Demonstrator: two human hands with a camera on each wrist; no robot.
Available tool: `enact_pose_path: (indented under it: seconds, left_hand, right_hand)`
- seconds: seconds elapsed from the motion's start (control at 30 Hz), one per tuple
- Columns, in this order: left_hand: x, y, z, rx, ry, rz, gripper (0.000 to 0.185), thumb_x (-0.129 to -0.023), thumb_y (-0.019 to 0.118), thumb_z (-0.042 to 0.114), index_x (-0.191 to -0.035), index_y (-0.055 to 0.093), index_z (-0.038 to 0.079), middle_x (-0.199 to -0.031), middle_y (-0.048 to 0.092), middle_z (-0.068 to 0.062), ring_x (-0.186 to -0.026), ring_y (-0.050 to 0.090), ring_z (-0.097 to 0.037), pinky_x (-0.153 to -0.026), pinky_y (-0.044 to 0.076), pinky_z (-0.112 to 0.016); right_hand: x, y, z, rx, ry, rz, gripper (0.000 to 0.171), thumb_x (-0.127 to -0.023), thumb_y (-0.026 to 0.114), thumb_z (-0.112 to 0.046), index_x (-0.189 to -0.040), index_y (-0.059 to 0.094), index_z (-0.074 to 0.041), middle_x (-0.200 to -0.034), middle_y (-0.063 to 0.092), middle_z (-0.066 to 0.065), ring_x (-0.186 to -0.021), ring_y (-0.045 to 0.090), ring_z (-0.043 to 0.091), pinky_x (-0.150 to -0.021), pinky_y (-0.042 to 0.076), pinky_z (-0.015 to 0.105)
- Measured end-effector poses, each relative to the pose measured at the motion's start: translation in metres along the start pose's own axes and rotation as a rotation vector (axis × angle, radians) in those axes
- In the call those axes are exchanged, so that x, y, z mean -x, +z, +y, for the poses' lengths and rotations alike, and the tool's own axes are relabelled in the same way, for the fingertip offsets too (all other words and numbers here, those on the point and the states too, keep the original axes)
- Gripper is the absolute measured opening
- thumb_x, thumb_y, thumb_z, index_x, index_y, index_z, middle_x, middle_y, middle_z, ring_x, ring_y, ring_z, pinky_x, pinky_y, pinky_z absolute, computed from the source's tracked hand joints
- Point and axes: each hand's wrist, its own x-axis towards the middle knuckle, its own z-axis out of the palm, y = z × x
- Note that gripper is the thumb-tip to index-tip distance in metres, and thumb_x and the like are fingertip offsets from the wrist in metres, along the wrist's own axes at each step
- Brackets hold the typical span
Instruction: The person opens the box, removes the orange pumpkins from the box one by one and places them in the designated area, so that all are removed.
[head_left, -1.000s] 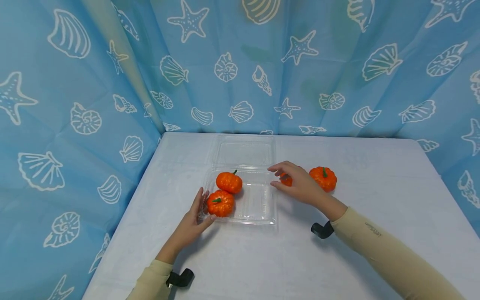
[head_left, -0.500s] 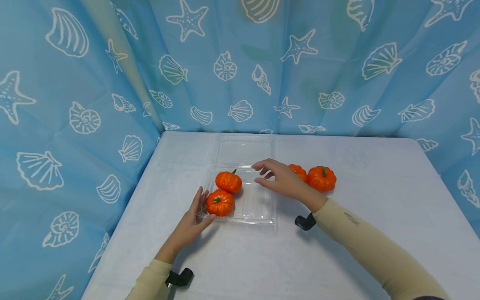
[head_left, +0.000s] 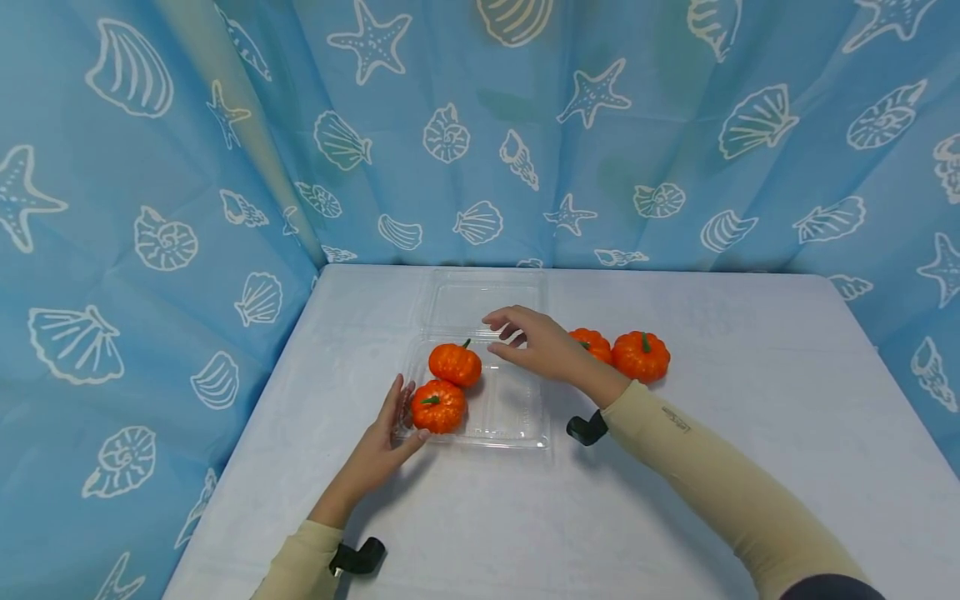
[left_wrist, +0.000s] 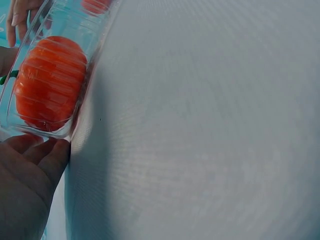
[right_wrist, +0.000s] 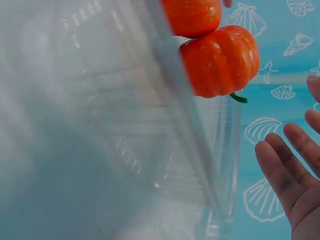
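A clear plastic clamshell container [head_left: 517, 408] lies on the table with its lid [head_left: 487, 300] folded back. Two orange pumpkins, one in front [head_left: 438, 407] and one behind [head_left: 455, 364], sit in its left half. My left hand [head_left: 381, 446] rests at the front left corner, thumb along the front and fingers on the left side; in the left wrist view the fingertips [left_wrist: 61, 147] touch the wall. Over the container's right back part hovers my right hand [head_left: 536, 343], fingers loosely bent and holding nothing; the right wrist view shows its fingers [right_wrist: 290, 165] apart from the pumpkins.
Two more pumpkins, one nearer [head_left: 592, 343] and one farther right [head_left: 641, 357], lie right of the container, the nearer partly hidden by my right hand. A blue shell-print curtain [head_left: 480, 125] encloses the back and left of the white-covered table [head_left: 750, 400].
My right hand has moved left, from the pumpkins beside the container to above its right part, with nothing in it. My left hand and the container have stayed put.
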Motion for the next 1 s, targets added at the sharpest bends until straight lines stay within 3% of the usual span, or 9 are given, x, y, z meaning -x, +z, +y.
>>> enact_pose_path:
  seconds: [0.2,0.53,1.0]
  left_hand:
    - [0.001,0.0,-0.001,0.007,0.005,0.003,0.096,-0.096,0.071,0.028,-0.165,0.006,0.014,-0.165,0.028,-0.014,-0.149,0.033,-0.037,-0.117,0.029,-0.055]
    - [0.0,0.0,0.0,0.002,-0.011,-0.001,0.096,-0.096,0.071,0.031,-0.165,0.006,0.015,-0.166,0.027,-0.013,-0.15,0.031,-0.035,-0.117,0.028,-0.055]
    - [0.001,-0.001,0.001,-0.003,-0.016,0.0,0.096,-0.096,0.07,0.032,-0.165,0.006,0.016,-0.166,0.027,-0.013,-0.151,0.029,-0.034,-0.118,0.025,-0.056]
  right_hand:
    - [-0.011,0.006,-0.002,-0.025,-0.007,-0.047,0.045,-0.098,0.071,-0.026,-0.138,0.058,-0.011,-0.131,0.063,0.016,-0.111,0.064,0.024,-0.094,0.057,0.042]
    - [-0.019,0.019,-0.005,-0.023,0.081,-0.137,0.051,-0.097,0.071,-0.03,-0.142,0.057,-0.012,-0.134,0.063,0.011,-0.11,0.066,0.024,-0.094,0.057,0.037]
    - [-0.027,0.033,-0.01,0.027,0.106,-0.205,0.051,-0.095,0.073,-0.033,-0.143,0.059,-0.02,-0.132,0.064,0.007,-0.11,0.067,0.023,-0.097,0.056,0.036]
